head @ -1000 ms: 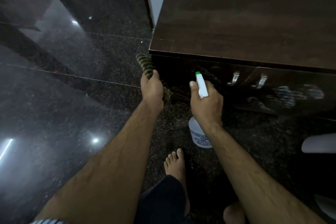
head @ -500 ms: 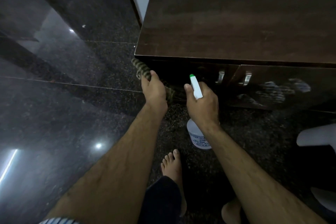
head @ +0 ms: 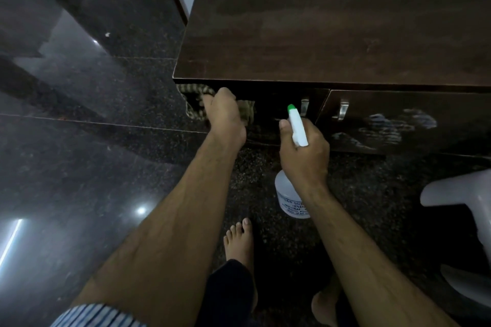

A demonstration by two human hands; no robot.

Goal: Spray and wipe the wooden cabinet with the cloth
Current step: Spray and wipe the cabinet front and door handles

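A low dark wooden cabinet (head: 332, 26) fills the upper right, with glossy front doors and two metal handles (head: 304, 107). My left hand (head: 225, 117) presses a striped olive cloth (head: 192, 99) against the upper left of the cabinet's front, just under the top edge. My right hand (head: 305, 151) grips a white spray bottle (head: 291, 194) by its trigger head, whose green-tipped nozzle points at the left door. The bottle's round body hangs below my wrist.
Polished dark granite floor (head: 79, 141) spreads to the left and under me, with light reflections. My bare feet (head: 239, 241) stand below the cabinet. A white rounded object (head: 462, 194) sits at the right edge. A white wall rises behind the cabinet.
My left hand has carried the cloth up from the cabinet's lower left corner to the top of the front face. The view has shifted closer; the right hand still holds the bottle.
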